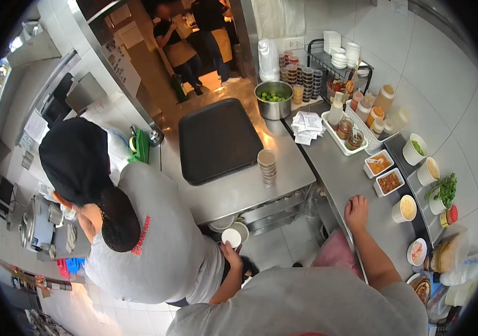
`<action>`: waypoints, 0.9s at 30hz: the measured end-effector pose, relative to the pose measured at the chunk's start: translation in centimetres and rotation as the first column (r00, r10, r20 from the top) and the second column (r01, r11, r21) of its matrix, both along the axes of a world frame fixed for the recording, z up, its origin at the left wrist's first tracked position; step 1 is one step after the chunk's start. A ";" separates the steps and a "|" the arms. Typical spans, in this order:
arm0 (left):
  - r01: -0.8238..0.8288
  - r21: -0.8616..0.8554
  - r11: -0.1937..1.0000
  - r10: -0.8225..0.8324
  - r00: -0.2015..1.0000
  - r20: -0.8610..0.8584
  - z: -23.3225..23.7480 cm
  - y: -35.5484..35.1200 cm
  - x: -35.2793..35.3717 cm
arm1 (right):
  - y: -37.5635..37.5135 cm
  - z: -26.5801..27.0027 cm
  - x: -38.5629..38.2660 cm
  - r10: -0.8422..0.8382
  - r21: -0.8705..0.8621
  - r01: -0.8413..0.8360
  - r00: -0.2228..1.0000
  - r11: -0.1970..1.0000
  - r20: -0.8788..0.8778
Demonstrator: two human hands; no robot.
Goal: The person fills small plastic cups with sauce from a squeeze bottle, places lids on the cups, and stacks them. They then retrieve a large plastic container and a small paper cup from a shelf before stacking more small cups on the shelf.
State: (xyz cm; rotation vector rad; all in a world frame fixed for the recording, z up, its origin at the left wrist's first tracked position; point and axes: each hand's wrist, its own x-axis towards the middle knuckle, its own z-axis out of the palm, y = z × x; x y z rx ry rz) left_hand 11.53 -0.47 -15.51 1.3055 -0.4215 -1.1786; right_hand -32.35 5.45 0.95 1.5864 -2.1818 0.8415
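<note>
Low in the middle, my left hand (231,256) is closed on a small white bowl (231,237). Just beyond it are more pale round containers (242,231), partly hidden. My right hand (356,211) rests near the edge of the steel counter (337,168), its fingers curled with nothing seen in them. Ahead of that hand are two white tubs of brown and orange food (389,182), and to its right a cup of pale crumbs (404,208).
A co-worker in a grey shirt (155,235) stands close on my left. Ahead are a black tray (219,140), stacked cups (267,168) and a pot of green fruit (274,99). Sauce bottles (384,98) and herbs (445,190) line the right. Two people stand beyond the doorway.
</note>
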 end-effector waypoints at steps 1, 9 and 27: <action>0.069 -0.012 0.998 -0.069 0.994 -0.086 -0.9 0.0 0.5 | 0.1 0.0 0.0 0.002 0.006 -0.002 1.000 1.000 -0.002; 0.047 -0.102 0.994 -0.109 0.606 -0.788 0.3 -6.9 -3.3 | -0.4 -1.5 0.1 -0.057 0.095 0.059 0.998 0.994 -0.025; 0.288 0.178 0.941 -0.248 0.944 -0.218 -2.6 -13.0 2.9 | -15.2 -21.0 30.8 -0.537 0.128 -0.671 -0.448 0.731 0.715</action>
